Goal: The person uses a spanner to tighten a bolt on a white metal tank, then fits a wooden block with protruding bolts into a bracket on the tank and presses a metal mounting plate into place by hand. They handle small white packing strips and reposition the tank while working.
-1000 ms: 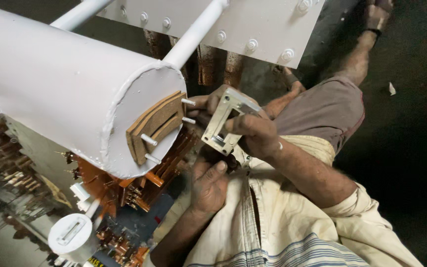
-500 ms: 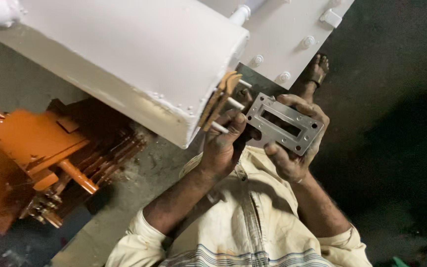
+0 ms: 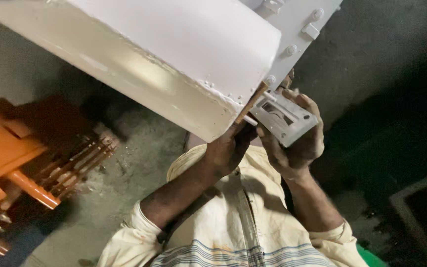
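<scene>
Two hands at the tank [image 3: 174, 64] end. Right hand [image 3: 295, 143] fingers clasp the plate [image 3: 283, 117], its long axis slanting down-right, against the studs. Left hand [image 3: 228, 148] grips beneath the wooden gasket [image 3: 250, 104], equally near.

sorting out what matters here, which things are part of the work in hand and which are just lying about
In hand:
- grey plate, held by right hand
- white tank, with brown gasket at its end
- stud near left hand

Lying about:
- orange parts on floor
- dark frame
</scene>
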`<control>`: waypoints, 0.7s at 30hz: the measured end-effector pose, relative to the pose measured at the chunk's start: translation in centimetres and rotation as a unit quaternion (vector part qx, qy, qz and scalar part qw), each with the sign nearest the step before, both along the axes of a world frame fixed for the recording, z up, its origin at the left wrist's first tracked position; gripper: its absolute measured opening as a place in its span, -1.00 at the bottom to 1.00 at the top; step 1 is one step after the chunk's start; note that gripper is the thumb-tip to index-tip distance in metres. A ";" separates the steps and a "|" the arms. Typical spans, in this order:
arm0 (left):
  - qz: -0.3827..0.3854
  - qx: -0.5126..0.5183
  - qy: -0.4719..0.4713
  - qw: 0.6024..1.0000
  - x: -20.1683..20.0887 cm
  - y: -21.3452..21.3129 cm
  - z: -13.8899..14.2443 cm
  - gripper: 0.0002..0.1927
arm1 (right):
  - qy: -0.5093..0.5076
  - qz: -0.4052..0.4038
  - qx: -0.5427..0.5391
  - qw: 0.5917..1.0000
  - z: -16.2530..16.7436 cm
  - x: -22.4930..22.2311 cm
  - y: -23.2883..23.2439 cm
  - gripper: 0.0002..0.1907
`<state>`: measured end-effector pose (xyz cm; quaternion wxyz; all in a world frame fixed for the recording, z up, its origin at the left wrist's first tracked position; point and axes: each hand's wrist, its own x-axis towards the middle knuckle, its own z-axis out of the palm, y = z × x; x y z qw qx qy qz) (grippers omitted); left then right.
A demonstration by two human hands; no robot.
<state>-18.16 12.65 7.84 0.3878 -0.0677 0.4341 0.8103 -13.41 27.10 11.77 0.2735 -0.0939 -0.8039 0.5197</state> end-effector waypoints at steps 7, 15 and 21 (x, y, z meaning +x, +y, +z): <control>-0.096 0.182 -0.047 0.977 2.4 -1.8 2.1 -0.36 | -0.036 -0.061 0.131 0.989 2.6 0.3 -0.3 0.05; -0.123 0.046 -0.149 0.980 2.5 -2.0 1.4 -0.66 | -0.020 -0.090 0.012 0.996 1.2 1.6 -0.7 0.17; -0.140 0.012 -0.047 0.989 2.2 -2.1 1.3 -0.63 | -0.002 -0.082 0.044 0.996 0.9 1.7 -0.3 0.08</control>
